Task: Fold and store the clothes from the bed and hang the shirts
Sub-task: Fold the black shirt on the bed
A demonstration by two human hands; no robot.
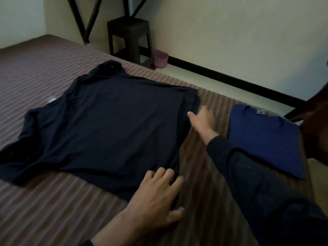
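A dark navy shirt lies spread flat on the striped bed, collar toward the far edge, one sleeve trailing left. Its right side is folded inward. My left hand rests with straight, spread fingers on the shirt's near right corner. My right hand reaches to the folded right edge higher up, fingers extended and touching the cloth. A folded bright blue shirt lies on the bed to the right, apart from both hands.
A dark stool stands by the wall beyond the bed, with a small pink bucket beside it on the floor. A dark object intrudes at the right edge. A strip of floor runs between the bed and the wall.
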